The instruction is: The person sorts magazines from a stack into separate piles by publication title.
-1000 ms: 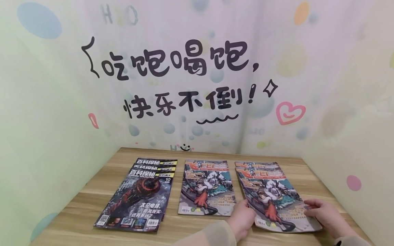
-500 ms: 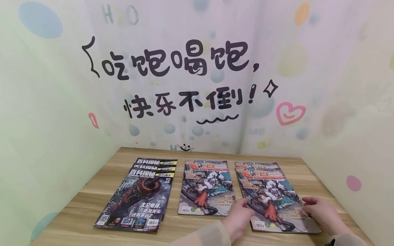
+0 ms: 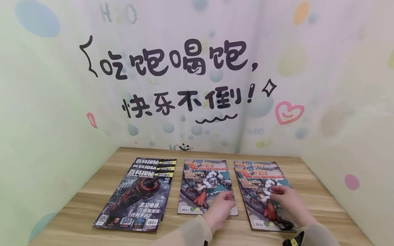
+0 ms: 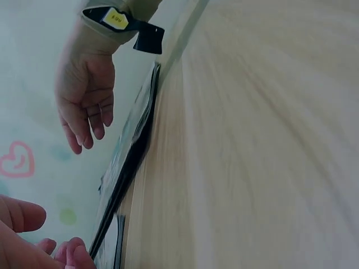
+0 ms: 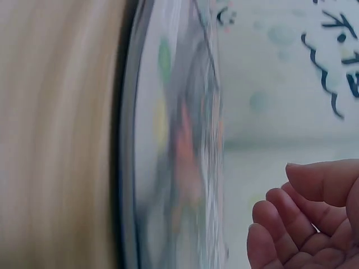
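Two overlapping magazines (image 3: 255, 201) with a red-gloved figure on the cover lie at the right of the table. My right hand (image 3: 290, 203) hovers over their right side, loosely curled and holding nothing; the right wrist view shows its fingers (image 5: 280, 218) apart from the cover. A single magazine (image 3: 200, 188) of the same cover lies in the middle. My left hand (image 3: 220, 210) is above its lower right corner, hiding part of it, with fingers relaxed around nothing. In the left wrist view, the right hand (image 4: 87, 101) hangs beside the magazines' edges (image 4: 134, 140).
Several dark magazines (image 3: 135, 198) with a space-elevator cover lie fanned at the left, their titles stepped one behind another. The wooden table (image 3: 92, 191) meets a printed curtain wall (image 3: 191, 136) at the back, with pale walls on both sides.
Both hands have let go of the right-hand magazines. The left hand moved left over the middle magazine, and the right hand moved left and up over the right pair. The top right magazine now lies flat.
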The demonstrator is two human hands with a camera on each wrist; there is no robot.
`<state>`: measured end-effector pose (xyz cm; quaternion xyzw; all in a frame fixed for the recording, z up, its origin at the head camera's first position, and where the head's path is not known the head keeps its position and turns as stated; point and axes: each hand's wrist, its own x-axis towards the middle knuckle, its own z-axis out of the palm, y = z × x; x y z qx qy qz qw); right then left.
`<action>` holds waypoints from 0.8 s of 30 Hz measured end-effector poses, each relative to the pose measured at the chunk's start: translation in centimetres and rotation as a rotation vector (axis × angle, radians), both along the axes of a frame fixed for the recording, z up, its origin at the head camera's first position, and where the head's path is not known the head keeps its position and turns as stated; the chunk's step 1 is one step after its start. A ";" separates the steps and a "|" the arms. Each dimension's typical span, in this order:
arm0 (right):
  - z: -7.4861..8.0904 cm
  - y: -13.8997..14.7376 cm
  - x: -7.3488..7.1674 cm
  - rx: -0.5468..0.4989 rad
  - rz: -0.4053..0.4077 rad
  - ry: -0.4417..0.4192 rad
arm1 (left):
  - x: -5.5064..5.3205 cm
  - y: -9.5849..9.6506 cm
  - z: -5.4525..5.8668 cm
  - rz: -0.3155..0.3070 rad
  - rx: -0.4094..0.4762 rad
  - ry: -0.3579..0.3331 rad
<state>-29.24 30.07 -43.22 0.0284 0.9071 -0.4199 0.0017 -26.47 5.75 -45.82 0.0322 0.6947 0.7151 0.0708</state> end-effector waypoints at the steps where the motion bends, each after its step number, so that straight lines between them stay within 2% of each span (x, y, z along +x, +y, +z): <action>1: -0.1 -0.7 -0.1 -0.014 0.000 -0.006 | -0.2 -0.5 0.0 -0.004 -0.014 -0.003; 3: -0.2 -2.2 -0.4 -0.038 -0.008 -0.029 | -0.5 -1.5 0.0 -0.007 -0.046 -0.005; 7: -0.5 -4.7 -0.9 -0.085 -0.005 -0.056 | -1.1 -3.6 -0.1 0.027 -0.125 0.016; 10: -0.7 -6.5 -1.1 -0.139 0.004 -0.041 | -1.5 -5.3 -0.1 0.058 -0.150 0.026; 14: -1.0 -8.6 -1.3 -0.197 0.009 -0.005 | -1.8 -7.2 0.0 0.081 -0.126 0.017; 19: -1.3 -10.8 -1.4 -0.247 0.001 0.020 | -2.2 -8.9 -0.1 0.073 -0.043 0.014; 24: -2.2 -12.3 -1.5 -0.270 -0.015 0.041 | -2.6 -10.1 -0.4 0.134 -0.062 0.033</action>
